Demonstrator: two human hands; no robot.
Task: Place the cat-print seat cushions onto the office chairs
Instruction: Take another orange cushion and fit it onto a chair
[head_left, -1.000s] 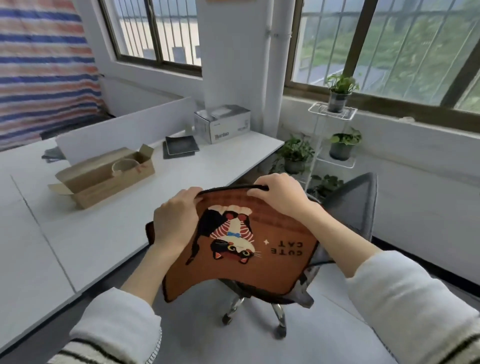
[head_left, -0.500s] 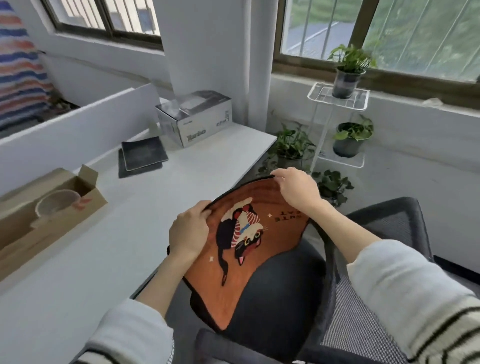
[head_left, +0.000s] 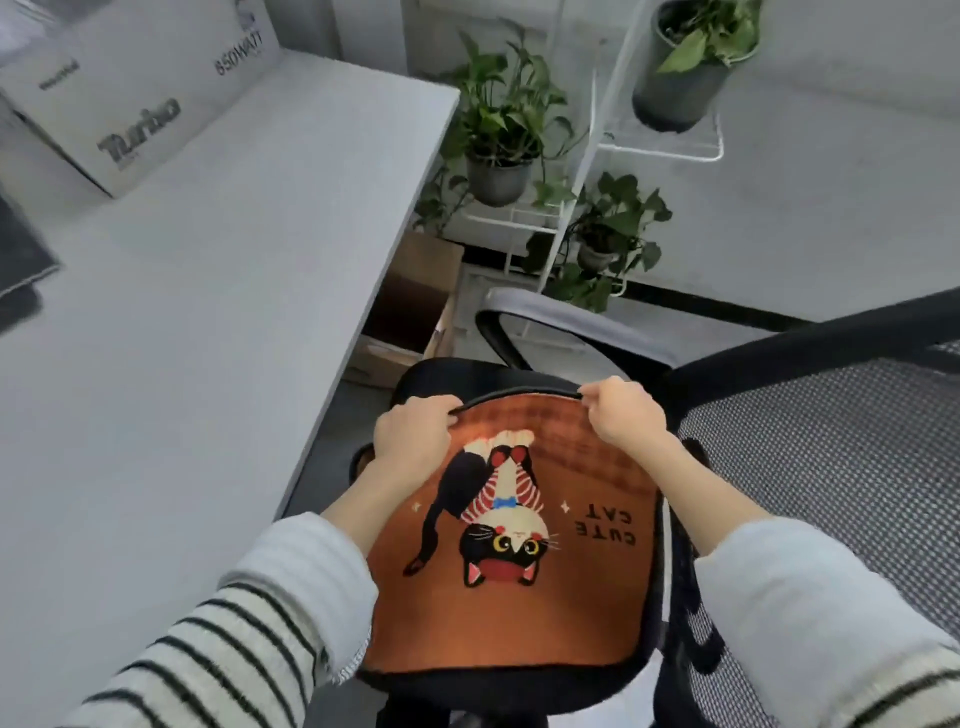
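An orange cat-print seat cushion (head_left: 582, 597) with a black border and the words "CUTE CAT" lies over the black seat (head_left: 441, 379) of an office chair. My left hand (head_left: 413, 441) grips its far edge at the left corner. My right hand (head_left: 626, 415) pinches the same far edge at the right corner. The chair's mesh backrest (head_left: 831, 467) stands to the right, and a grey armrest (head_left: 571, 325) curves beyond the seat. The seat's near part is hidden under the cushion.
A white desk (head_left: 182, 338) runs along the left with a grey "Turbo" box (head_left: 135, 98) at its back. A white wire plant stand (head_left: 597, 171) with potted plants stands beyond the chair. An open cardboard box (head_left: 415, 301) sits under the desk's end.
Both hands carried the cushion down and over the chair seat, where it now lies flatter. The view tilted down and moved closer to the chair.
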